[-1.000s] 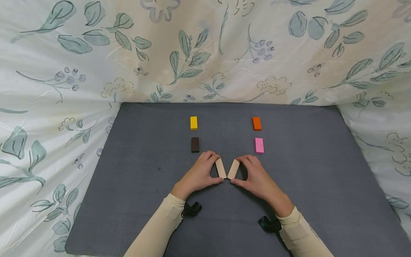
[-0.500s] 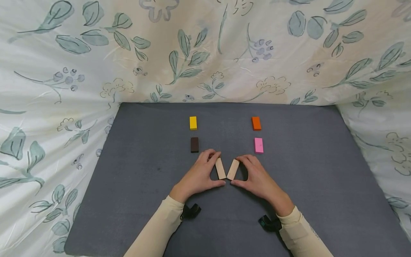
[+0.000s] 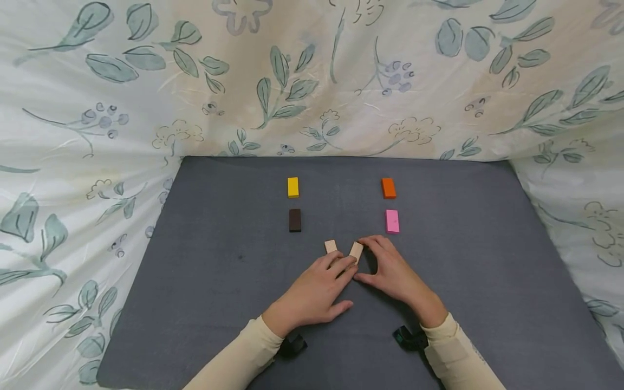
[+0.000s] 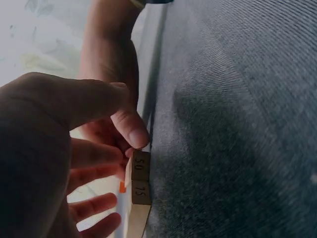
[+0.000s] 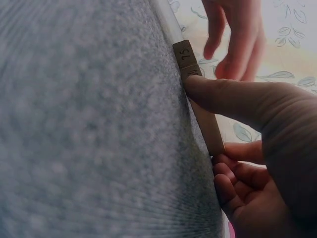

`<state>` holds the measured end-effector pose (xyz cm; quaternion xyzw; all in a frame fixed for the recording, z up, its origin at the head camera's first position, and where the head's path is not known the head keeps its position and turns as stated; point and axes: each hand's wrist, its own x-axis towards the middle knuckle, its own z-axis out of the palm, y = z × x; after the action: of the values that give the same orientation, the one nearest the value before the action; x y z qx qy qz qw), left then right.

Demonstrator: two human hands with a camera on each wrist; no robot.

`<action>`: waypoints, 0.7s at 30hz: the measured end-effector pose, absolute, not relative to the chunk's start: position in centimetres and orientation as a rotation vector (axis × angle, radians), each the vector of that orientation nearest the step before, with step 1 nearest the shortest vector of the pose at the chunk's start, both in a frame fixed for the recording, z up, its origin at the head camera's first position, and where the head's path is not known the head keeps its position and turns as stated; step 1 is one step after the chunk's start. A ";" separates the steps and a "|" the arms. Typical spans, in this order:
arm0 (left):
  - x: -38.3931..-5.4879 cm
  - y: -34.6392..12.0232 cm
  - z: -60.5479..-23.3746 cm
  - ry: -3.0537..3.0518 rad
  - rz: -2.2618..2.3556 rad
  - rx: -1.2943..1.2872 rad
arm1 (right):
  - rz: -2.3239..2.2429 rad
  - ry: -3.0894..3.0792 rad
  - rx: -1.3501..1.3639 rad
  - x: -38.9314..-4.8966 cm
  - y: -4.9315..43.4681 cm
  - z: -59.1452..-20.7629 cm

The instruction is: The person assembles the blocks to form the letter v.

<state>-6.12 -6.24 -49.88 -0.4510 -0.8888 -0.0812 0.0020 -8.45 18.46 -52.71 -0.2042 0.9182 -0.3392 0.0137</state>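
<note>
Two plain wooden blocks meet at their near ends and spread apart at the far ends. My right hand (image 3: 395,273) pinches the right block (image 3: 356,250) between thumb and fingertips. Over the left block (image 3: 331,246) extends my left hand (image 3: 317,290), fingers loosely stretched, covering the near ends in the head view. The left wrist view shows the end faces side by side, the right block (image 4: 140,166) marked 50 and the left block (image 4: 141,193) marked 75. In the right wrist view, the left hand (image 5: 240,39) appears apart from the blocks.
Beyond the hands, a yellow block (image 3: 293,188) and a dark brown block (image 3: 294,221) lie on the left. An orange block (image 3: 388,188) and a pink block (image 3: 392,221) lie on the right. Floral cloth (image 3: 336,108) surrounds the grey table (image 3: 195,271).
My left hand has let go of the left block and moved nearer and to the right, over the near ends. The right hand keeps its grip in nearly the same place.
</note>
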 end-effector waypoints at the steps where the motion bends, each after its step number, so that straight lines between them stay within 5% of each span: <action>1: -6.0 -6.2 -49.9 -2.799 -0.228 -1.414 | -1.059 2.858 -0.633 -8.5 18.4 -52.7; 21: -5.6 -5.8 -50.6 -2.835 -0.172 -1.363 | -1.058 2.868 -0.641 -8.4 18.4 -52.6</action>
<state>-5.55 -5.84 -50.64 -0.4327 -0.8999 -0.0547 -0.0045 -8.39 18.38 -52.62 -0.2052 0.9182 -0.3388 0.0093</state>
